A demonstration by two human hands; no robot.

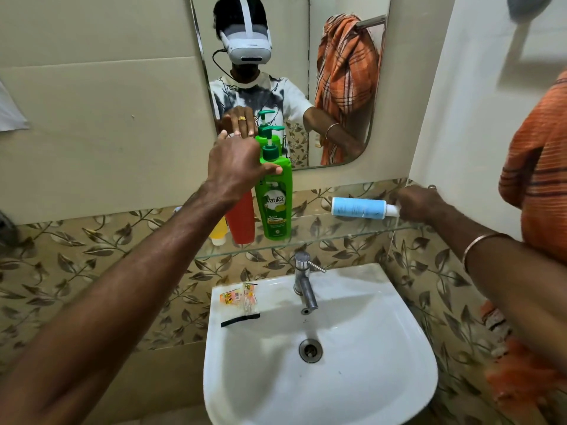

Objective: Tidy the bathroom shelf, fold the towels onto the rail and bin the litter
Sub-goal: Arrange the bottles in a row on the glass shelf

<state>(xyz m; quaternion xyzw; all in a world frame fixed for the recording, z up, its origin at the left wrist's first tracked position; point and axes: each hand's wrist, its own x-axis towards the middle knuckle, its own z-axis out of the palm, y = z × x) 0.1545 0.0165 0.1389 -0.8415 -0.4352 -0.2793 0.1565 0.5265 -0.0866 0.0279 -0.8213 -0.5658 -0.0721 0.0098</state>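
Observation:
A glass shelf (pixel 337 237) runs above the sink. On it stand a green pump shampoo bottle (pixel 274 204), a red bottle (pixel 242 219) and a small yellow bottle (pixel 218 233). My left hand (pixel 236 165) grips the green bottle at its shoulder, thumb across the front. A light blue bottle (pixel 359 207) with a white cap lies on its side on the shelf. My right hand (pixel 414 202) holds it by the cap end. An orange checked towel (pixel 540 167) hangs at the right. Litter wrappers (pixel 239 297) and a black strip (pixel 240 319) lie on the sink's left rim.
A white sink (pixel 399 378) with a steel tap (pixel 303 282) sits below the shelf. A mirror (pixel 306 72) above reflects a person and a towel on a rail. A white cloth (pixel 10 111) shows at the far left wall.

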